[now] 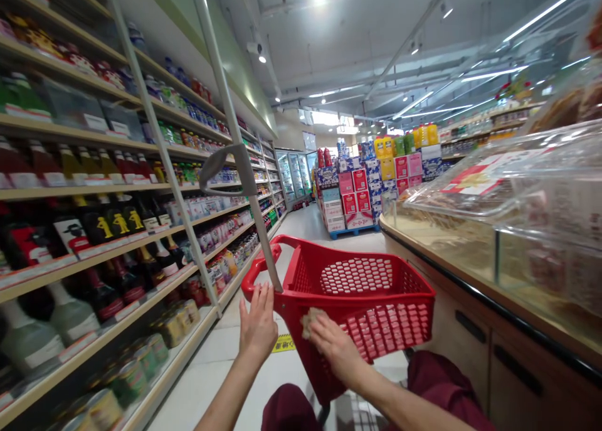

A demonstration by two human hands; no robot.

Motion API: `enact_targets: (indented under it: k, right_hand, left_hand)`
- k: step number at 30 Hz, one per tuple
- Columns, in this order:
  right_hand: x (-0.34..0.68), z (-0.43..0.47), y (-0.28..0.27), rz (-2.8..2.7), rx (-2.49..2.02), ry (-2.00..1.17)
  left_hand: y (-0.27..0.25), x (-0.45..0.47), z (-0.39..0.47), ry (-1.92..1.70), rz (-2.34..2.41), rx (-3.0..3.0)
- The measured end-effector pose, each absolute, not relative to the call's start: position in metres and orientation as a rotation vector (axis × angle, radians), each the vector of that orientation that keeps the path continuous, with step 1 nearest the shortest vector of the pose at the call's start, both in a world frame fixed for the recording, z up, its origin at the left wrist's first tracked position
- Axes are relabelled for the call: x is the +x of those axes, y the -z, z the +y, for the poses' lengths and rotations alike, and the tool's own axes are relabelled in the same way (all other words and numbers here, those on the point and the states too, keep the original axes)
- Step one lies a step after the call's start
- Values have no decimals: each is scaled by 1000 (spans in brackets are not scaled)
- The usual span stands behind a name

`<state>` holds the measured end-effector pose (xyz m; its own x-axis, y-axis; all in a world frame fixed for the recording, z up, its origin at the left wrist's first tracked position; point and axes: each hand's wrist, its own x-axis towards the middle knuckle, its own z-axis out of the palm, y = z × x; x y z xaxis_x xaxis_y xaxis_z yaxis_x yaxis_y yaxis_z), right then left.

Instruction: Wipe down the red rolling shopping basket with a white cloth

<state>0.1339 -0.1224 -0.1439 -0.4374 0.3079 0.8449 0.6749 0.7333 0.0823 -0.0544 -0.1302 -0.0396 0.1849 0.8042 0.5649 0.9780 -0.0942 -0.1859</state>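
Maroon trousers (444, 387) flank a red cart (362, 302) on pale supermarket flooring (197, 371).

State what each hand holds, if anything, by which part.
The right hand holds a crumpled beige cloth by its right portion, against the red plastic shopping cart; the left hand touches the cart, grip unclear.
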Motion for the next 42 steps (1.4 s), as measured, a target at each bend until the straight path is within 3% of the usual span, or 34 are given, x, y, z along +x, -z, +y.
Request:
enact_targets:
  k: [4,8,18,42]
  right_hand:
    - [146,-118,115,-1930,-820,534]
    - [151,-123,143,-2029,-738,549]
    - [189,-119,145,-1951,-846,579]
    - [298,-130,205,-1857,-1195,515]
  left_hand:
    - [46,-48,-134,589,-1653,-1884]
    - [47,-40,-139,654,-1585,-1852]
    - [51,20,-124,237,-1466,-2225]
    - [80,71,-121,214,-1434,-2326]
